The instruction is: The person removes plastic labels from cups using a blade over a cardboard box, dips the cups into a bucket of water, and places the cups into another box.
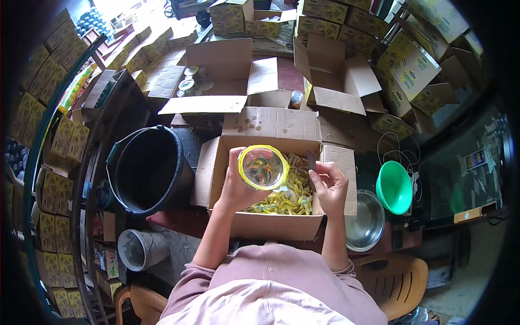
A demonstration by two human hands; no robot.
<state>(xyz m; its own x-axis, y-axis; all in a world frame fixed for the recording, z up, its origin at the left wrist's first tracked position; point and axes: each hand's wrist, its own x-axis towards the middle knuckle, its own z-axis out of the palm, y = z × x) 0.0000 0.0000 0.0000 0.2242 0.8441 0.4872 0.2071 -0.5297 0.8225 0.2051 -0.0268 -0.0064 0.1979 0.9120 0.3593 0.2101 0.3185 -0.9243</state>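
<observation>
My left hand (236,187) is wrapped round a clear plastic cup (262,168) with a yellow rim, its round end facing me. Coloured marks show through the cup. Between the thumb and fingers of my right hand (331,187) is a small dark blade (311,161), pointing up and apart from the cup. Both hands are above an open cardboard box (276,225). Many yellow plastic strips (295,200) lie inside that box, partly hidden by my left hand and the cup.
A black bucket (187,179) stands left of the box, with a grey bucket (142,250) below it. On the right are a metal bowl (364,222) and a green basin (394,187). Behind, one open carton (219,59) holds several cups; another carton (330,67) stands beside it.
</observation>
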